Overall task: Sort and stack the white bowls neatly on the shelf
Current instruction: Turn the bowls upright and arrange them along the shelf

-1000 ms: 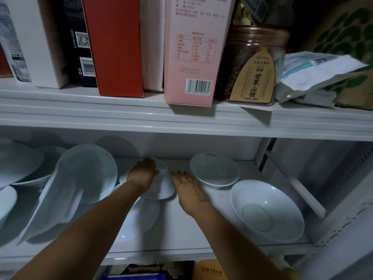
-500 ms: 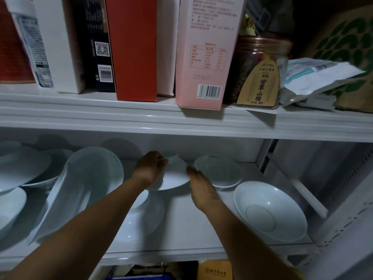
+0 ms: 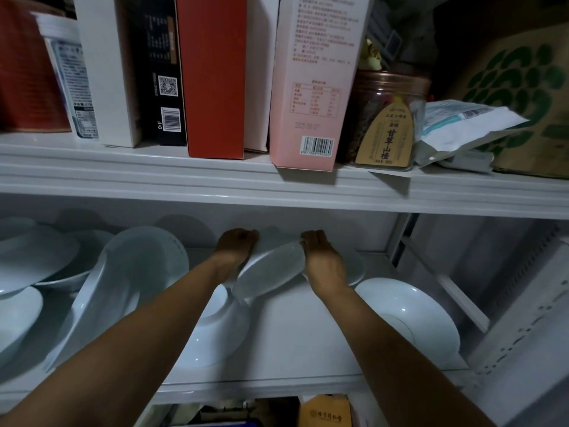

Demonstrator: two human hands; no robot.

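Observation:
A small white bowl (image 3: 271,268) is tilted in the air above the lower shelf (image 3: 295,340), its hollow facing me. My left hand (image 3: 235,249) grips its left rim and my right hand (image 3: 323,260) grips its right rim. Behind my right hand another small white bowl (image 3: 357,266) rests on the shelf, mostly hidden. A wide white bowl (image 3: 409,315) sits upright at the right. An upturned white bowl (image 3: 215,328) lies under my left forearm. A large white bowl (image 3: 135,272) leans on its side at the left.
More white bowls (image 3: 34,260) are piled at the far left. The upper shelf (image 3: 215,180) holds boxes, a pink carton (image 3: 311,87), a brown jar (image 3: 385,118) and a packet (image 3: 462,124). A slanted brace (image 3: 446,288) crosses the right side.
My left hand lifted the small bowl off the shelf and tipped it up. My right hand rose from the shelf and took hold of its right rim. Both moved toward the back.

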